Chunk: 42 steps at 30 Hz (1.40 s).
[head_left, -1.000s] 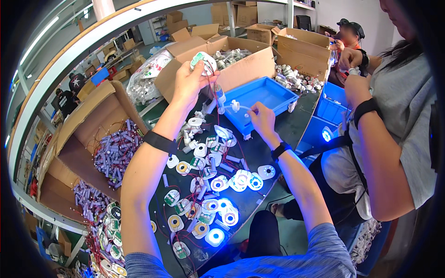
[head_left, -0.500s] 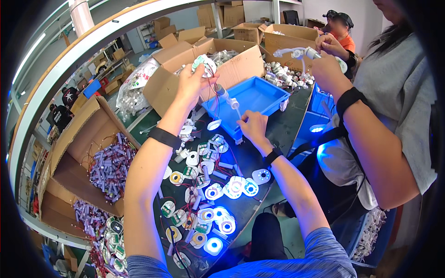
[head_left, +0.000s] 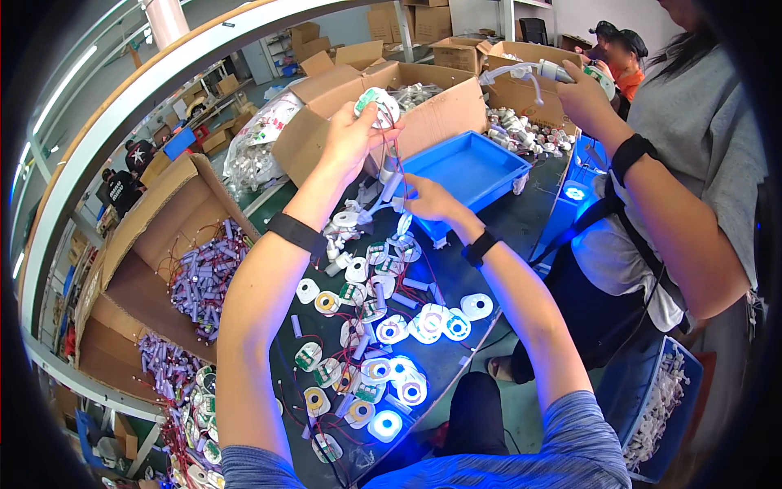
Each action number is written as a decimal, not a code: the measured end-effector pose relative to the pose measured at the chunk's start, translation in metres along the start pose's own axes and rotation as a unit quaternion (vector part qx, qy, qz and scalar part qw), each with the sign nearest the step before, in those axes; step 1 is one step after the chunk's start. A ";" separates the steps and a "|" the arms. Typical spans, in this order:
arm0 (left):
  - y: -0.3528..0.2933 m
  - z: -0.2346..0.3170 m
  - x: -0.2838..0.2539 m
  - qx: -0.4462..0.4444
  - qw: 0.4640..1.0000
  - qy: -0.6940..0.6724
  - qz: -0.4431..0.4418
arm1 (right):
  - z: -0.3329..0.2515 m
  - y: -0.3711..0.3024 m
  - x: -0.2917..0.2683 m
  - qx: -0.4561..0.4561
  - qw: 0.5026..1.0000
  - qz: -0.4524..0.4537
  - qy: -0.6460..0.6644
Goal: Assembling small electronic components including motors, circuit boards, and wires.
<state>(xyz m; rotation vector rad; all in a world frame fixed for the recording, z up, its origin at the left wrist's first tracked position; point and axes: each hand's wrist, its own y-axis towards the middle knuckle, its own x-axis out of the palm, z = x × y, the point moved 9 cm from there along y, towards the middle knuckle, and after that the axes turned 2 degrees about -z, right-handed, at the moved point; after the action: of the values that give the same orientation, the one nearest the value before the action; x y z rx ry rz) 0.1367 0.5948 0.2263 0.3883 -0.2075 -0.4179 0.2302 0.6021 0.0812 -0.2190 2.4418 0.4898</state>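
My left hand is raised over the middle of the bench, pinching a round white module with a green circuit board. Thin dark red wires run down from the module, alongside a grey cylinder. Below the cylinder is a pale plastic tube fitting. My right hand is closed at this fitting, just below my left hand, its fingertips partly hidden. Under both arms, several white discs with circuit boards, wires and lilac cylinders lie loose on the dark bench. Some discs glow blue.
A blue tray stands beyond my right hand, before open cardboard boxes of parts. At left, a tilted carton holds lilac cylinders. A co-worker's hand holds a similar part at right. A blue bin stands below.
My right hand has moved left, closer to the grey cylinder, and the fitting now sits beside its fingers. The co-worker's hands have shifted. The whole view has turned slightly.
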 end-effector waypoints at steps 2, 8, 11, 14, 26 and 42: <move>0.000 0.003 0.006 0.010 1.000 -0.006 -0.020 | 0.000 0.014 0.004 -0.032 0.997 -0.061 0.044; -0.002 0.011 0.007 0.017 0.999 -0.012 -0.037 | -0.018 0.011 0.018 -0.077 0.978 -0.193 0.030; -0.001 0.013 0.005 0.018 0.999 -0.004 -0.036 | -0.030 0.003 0.028 -0.153 0.963 -0.218 -0.037; -0.003 0.019 0.001 0.019 0.999 -0.008 -0.039 | -0.023 0.001 0.024 -0.090 0.970 -0.185 -0.131; -0.021 0.008 -0.008 -0.017 1.000 0.004 -0.016 | 0.034 -0.023 -0.057 0.071 0.959 0.152 -0.230; -0.011 0.001 -0.013 -0.034 0.999 0.021 0.018 | 0.056 -0.012 -0.070 0.153 0.969 0.128 -0.145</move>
<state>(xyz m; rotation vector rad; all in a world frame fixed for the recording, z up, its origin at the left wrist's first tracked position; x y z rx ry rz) 0.1213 0.5906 0.2213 0.3259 -0.1589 -0.3793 0.3192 0.6155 0.0800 0.2824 2.2262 0.2261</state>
